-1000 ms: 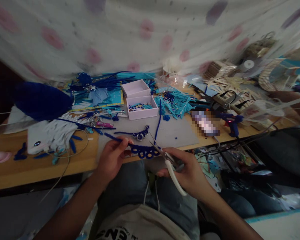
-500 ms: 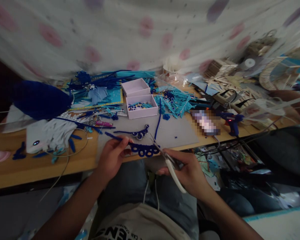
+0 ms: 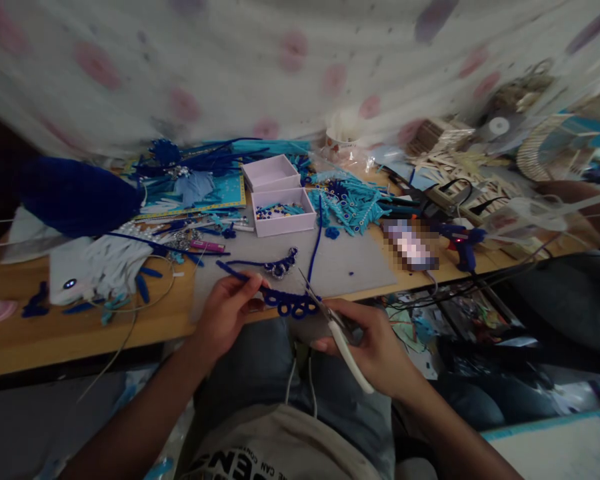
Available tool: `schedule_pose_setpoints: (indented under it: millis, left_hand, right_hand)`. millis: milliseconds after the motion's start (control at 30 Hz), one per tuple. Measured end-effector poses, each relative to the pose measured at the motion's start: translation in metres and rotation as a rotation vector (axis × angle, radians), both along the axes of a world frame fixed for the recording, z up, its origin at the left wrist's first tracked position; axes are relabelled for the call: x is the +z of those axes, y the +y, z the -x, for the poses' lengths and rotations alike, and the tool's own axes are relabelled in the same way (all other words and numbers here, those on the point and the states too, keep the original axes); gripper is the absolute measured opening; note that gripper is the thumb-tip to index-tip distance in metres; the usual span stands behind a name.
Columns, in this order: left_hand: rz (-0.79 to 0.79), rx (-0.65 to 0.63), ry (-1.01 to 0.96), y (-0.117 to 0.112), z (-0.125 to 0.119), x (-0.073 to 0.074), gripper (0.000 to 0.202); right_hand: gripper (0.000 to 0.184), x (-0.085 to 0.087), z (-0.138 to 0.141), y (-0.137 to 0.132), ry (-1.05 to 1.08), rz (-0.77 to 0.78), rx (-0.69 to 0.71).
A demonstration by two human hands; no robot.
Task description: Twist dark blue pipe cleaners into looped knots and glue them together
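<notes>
My left hand [image 3: 229,310] is closed, pinching one end of a dark blue pipe-cleaner strip [image 3: 295,308] with a row of small loops along its lower edge. A straight blue tail sticks out left of the fingers. In my right hand [image 3: 373,340] is a pair of scissors [image 3: 347,360] with a white handle and thin metal blades pointing up and left. The blades lie across the strip's right end; whether they touch it I cannot tell. Just beyond, a curved blue piece with silver trim [image 3: 281,265] lies on the grey mat [image 3: 365,263].
A white box of beads [image 3: 286,223] and its lid [image 3: 271,175] stand behind the mat. Turquoise pieces [image 3: 355,200] are heaped beside it. A phone [image 3: 411,245] and a blue glue gun [image 3: 463,243] lie to the right. On the left is a large blue bundle [image 3: 80,199].
The looped strip has tilted slightly and its left tail has shifted a little right. The scissors remain at its right end, and both hands have barely moved.
</notes>
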State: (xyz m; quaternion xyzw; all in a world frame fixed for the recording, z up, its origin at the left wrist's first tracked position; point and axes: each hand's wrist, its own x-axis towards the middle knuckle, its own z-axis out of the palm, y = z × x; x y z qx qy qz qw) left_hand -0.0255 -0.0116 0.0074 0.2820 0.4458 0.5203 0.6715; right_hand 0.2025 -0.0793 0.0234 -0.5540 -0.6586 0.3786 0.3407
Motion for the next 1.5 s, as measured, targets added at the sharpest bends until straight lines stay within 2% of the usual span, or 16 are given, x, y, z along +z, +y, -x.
schedule_pose_setpoints:
  millis: [267,433,633,1033,1500]
  left_hand:
    - [0.004,-0.009,0.022,0.001,0.0,0.0,0.041]
    - [-0.004,-0.024,0.03,0.001,-0.001,0.001,0.039]
    - [0.004,-0.032,0.051,0.002,0.0,0.001,0.039]
    - [0.007,-0.026,0.08,0.001,-0.002,0.0,0.042]
    - [-0.01,-0.075,0.076,0.0,0.001,-0.002,0.037]
  right_hand:
    - [0.043,0.0,0.0,-0.001,0.054,0.038,0.002]
    - [0.039,-0.002,-0.001,-0.001,0.075,0.022,0.006]
    - [0.034,-0.008,0.001,0.0,0.144,0.078,-0.016]
    - [0.032,-0.016,0.004,-0.003,0.004,-0.017,0.022]
    - [0.029,-0.001,0.003,-0.003,-0.011,0.033,0.072]
